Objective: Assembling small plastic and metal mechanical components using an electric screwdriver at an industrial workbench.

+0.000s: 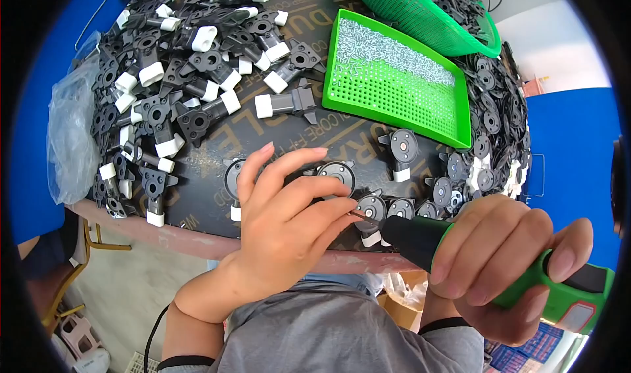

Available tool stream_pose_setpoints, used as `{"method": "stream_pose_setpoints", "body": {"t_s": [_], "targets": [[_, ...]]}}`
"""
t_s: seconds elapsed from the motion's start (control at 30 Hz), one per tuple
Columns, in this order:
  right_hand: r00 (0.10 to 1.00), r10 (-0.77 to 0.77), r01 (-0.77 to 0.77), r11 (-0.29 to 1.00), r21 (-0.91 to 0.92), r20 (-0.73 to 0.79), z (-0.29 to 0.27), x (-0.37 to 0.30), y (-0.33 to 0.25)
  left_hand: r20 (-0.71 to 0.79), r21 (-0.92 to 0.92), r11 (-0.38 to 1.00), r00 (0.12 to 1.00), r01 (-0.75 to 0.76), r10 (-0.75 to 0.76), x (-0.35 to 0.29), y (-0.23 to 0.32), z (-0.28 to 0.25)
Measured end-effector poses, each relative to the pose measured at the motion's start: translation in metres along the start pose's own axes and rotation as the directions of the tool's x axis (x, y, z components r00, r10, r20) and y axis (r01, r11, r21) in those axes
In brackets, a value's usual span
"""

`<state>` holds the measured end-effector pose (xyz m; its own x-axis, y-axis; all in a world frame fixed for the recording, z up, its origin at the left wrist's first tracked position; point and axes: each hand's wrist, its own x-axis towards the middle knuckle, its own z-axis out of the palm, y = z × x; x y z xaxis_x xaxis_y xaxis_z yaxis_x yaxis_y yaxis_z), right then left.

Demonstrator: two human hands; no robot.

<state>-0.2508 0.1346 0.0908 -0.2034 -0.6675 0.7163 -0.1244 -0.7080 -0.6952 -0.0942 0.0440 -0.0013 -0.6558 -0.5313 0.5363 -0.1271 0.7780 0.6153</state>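
My right hand (490, 251) is wrapped round a green and black power screwdriver (413, 239), its bit pointing left. At the bit's tip, my left hand (286, 225) pinches with thumb and forefinger while its other fingers are raised and apart. What the pinch holds, if anything, is hidden. Just beyond the left fingers lies a black part with a round disc (336, 174), partly covered. Another disc part (233, 179) shows left of the hand. Beneath the bit sits a disc part with a white end (372, 209); a similar part (403, 147) lies farther back.
A green perforated tray (388, 122) of small silvery screws stands beyond my hands, with a green basket (430, 18) of black parts behind it. Black pieces with white ends (158, 113) are heaped at the left by a clear plastic bag (69, 130). Disc parts (486, 120) pile up at the right.
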Motion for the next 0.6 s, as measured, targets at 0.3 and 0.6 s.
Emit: {"method": "stream_pose_setpoints", "body": {"t_s": [0.3, 0.6], "targets": [[0.999, -0.012, 0.011, 1.000, 0.029, 0.036, 0.000, -0.003, -0.006, -0.017, 0.012, 1.000, 1.000, 0.019, -0.019, 0.000, -0.001, 0.004], [1.000, -0.023, 0.023, 1.000, -0.012, 0.015, 0.005, -0.003, 0.004, -0.021, -0.003, 0.998, 0.998, 0.057, -0.057, -0.001, -0.001, 0.005]]}}
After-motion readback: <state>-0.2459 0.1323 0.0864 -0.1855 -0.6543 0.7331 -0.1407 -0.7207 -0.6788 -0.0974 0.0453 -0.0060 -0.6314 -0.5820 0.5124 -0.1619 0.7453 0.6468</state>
